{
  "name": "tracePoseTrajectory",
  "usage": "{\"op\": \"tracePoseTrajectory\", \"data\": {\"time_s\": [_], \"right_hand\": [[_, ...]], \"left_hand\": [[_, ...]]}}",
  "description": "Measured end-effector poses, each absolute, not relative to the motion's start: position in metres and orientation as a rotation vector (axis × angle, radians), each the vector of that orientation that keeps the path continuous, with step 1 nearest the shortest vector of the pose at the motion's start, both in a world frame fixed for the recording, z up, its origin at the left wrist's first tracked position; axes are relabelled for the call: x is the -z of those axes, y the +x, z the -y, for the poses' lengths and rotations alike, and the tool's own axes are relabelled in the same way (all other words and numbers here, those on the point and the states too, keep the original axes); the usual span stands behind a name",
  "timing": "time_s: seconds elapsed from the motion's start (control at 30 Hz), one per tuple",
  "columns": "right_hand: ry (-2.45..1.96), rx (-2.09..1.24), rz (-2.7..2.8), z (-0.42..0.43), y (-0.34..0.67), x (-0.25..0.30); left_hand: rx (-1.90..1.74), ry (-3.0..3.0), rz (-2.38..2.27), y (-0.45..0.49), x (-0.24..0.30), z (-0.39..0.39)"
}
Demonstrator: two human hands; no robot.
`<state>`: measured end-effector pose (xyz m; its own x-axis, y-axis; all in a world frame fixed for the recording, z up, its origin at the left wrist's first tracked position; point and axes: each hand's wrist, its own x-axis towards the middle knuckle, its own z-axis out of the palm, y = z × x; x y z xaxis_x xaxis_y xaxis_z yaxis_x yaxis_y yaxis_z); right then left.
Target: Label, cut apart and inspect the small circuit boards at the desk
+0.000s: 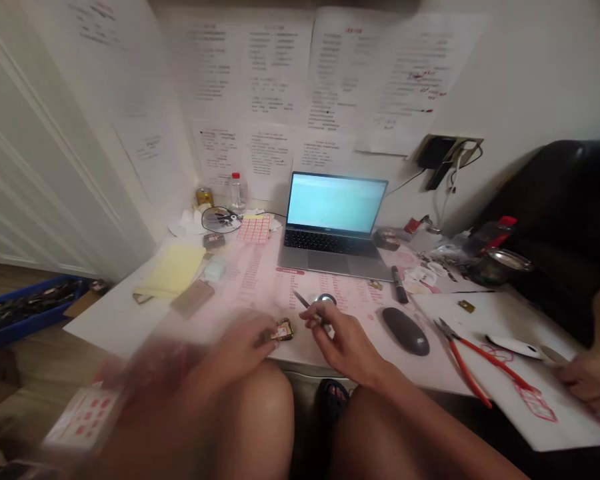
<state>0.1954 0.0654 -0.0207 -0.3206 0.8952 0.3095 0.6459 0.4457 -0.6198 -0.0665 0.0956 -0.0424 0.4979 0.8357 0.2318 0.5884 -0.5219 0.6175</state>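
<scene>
**Q:** While your left hand (pixel 230 350) is this blurred, can you tell what it holds?

**A:** Not really. Its fingertips (pixel 260 337) sit at a small brown-and-gold piece (pixel 283 330) near the worktop's (pixel 130 327) front edge.

**Q:** And the right?

**A:** My right hand (pixel 343 343) pinches a thin dark tool (pixel 303 300), partly hiding a round metal thing (pixel 326 300). Red-handled pliers (pixel 473 360) lie toward the right, near another person's hand (pixel 593 380).

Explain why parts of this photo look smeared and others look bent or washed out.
In the head view, a hand and a sheet of labels at lower left are smeared by motion blur, while the right hand is sharper; the laptop screen glows washed out; the wide lens bends the wall papers and white panel toward the edges.
</scene>
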Motion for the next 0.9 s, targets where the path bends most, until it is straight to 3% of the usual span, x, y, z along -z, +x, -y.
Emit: {"op": "tracePoseTrajectory", "data": {"time_s": [0.17, 0.77, 0.9], "right_hand": [[-1.211, -0.705, 2.222, -0.08, 0.178, 0.033], [-1.208, -0.569, 2.271, -0.083, 0.166, 0.041], [-1.241, -0.457, 2.007, -0.077, 0.172, 0.036]], "left_hand": [[-0.712, 2.25, -1.123, -0.07, 0.046, -0.1], [-0.73, 2.14, -1.136, -0.067, 0.044, -0.097], [-0.821, 2.091, -1.219, -0.064, 0.05, -0.093]]}}
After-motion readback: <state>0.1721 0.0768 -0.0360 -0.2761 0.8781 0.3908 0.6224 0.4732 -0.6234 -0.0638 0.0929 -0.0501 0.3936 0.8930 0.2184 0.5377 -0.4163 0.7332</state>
